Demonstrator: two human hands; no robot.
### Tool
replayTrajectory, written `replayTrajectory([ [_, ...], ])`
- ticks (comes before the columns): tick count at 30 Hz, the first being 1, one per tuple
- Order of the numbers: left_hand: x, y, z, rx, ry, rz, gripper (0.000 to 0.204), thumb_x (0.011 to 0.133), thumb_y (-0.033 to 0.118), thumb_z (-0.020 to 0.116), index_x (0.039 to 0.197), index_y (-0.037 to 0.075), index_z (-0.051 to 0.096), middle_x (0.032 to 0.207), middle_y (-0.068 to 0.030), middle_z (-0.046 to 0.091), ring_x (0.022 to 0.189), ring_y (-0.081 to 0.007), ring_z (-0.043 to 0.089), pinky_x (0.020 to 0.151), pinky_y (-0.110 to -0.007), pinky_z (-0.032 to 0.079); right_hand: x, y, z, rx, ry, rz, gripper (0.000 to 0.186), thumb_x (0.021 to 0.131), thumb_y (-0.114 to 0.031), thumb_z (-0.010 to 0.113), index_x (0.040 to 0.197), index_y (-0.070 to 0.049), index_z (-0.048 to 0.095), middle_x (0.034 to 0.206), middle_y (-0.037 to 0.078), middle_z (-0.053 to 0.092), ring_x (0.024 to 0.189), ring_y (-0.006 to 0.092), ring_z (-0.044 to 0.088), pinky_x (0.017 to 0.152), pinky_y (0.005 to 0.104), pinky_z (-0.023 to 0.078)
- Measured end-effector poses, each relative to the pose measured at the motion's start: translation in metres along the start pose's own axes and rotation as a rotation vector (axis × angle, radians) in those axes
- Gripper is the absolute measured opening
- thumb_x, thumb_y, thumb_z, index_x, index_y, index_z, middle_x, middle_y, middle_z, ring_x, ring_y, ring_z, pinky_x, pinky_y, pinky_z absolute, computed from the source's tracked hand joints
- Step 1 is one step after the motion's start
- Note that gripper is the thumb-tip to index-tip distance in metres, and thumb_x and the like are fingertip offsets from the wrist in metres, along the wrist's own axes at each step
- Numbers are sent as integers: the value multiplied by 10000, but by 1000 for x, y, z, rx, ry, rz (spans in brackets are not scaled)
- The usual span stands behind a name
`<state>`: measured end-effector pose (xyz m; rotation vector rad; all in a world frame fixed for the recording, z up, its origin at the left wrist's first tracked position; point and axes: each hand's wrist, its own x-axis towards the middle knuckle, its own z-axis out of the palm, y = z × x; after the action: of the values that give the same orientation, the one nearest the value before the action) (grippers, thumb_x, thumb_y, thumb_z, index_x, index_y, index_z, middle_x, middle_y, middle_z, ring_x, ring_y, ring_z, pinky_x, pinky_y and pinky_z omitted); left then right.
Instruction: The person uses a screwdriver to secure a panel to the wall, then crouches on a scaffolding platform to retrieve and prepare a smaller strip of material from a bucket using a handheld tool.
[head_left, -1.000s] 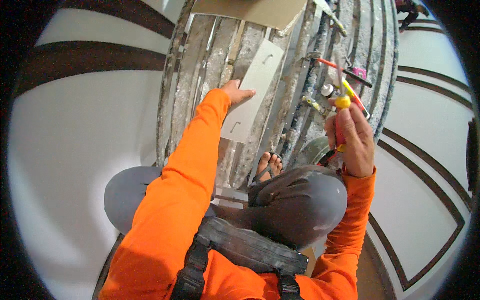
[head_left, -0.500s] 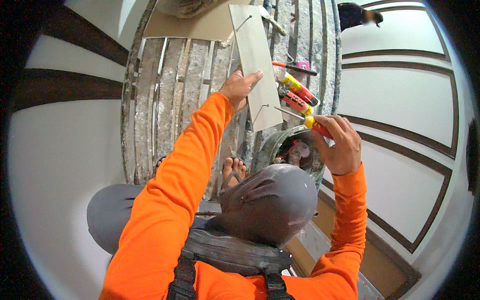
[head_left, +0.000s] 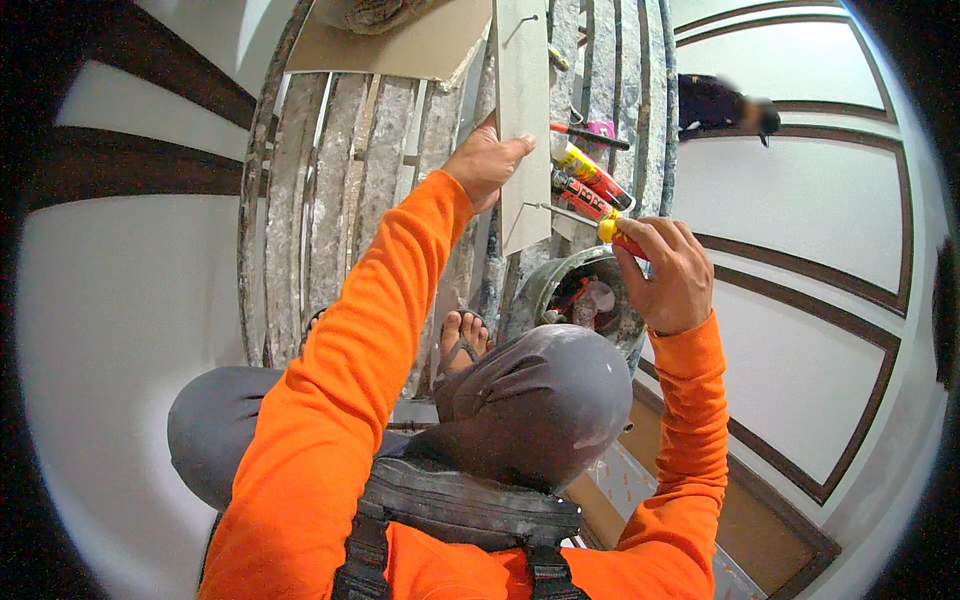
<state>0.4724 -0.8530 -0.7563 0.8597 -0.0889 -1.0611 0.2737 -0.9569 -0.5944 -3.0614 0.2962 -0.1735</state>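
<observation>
My left hand [head_left: 488, 165] is closed round the left edge of a long pale board strip [head_left: 524, 105], thumb on its face. Two screws stick out of the strip: an upper screw [head_left: 520, 27] near the far end and a lower screw [head_left: 521, 214] near the close end. In my right hand [head_left: 672, 278] is a screwdriver [head_left: 609, 231] with a red and yellow handle, gripped by the fingers. Its shaft points left, and the tip appears to meet the lower screw's head; contact is hard to confirm.
Beside the strip lie a yellow-and-red cartridge [head_left: 596, 174], a red cartridge [head_left: 586, 197] and a red-and-black tool [head_left: 610, 140]. A stained bucket [head_left: 542, 278] holding odds and ends stands by my knee. Worn slats [head_left: 335, 190] form the platform. Another person [head_left: 715, 103] is at far right.
The board strip has shifted away from me and turned more upright in view. The screwdriver has moved left, its tip now at the lower screw's head. The other person has moved nearer.
</observation>
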Motion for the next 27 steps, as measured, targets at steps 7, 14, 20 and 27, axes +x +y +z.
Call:
replayTrajectory([
  [7,-2,4,-1,69,-9,-39,359,986,137,672,1305,16,561,1132,-94,683,978,-186,683,830,-352,580,-1,0,4,10,-7,3,161,879,-169,739,1028,-111,717,935,43,694,830,259,644,742,378,529],
  [14,7,-11,-5,78,23,-19,429,879,40,688,1281,-35,559,1089,-121,696,909,-222,695,785,-360,578,-1,-1,8,10,-37,6,139,883,-173,736,1012,-124,715,911,35,681,831,259,645,737,380,530],
  [20,27,-58,-66,416,215,-211,469,816,-24,684,1270,-28,568,1081,-135,699,903,-235,698,761,-368,581,10,-5,36,25,-167,-25,232,835,-151,763,1060,-118,717,960,68,702,891,283,671,783,394,548],
  [27,19,-123,-166,565,284,-87,418,836,8,704,1241,-13,601,1128,-115,710,997,-222,692,890,-364,549,39,-27,123,-3,-327,-162,143,883,-246,689,944,-119,710,930,75,679,934,293,680,758,441,551],
])
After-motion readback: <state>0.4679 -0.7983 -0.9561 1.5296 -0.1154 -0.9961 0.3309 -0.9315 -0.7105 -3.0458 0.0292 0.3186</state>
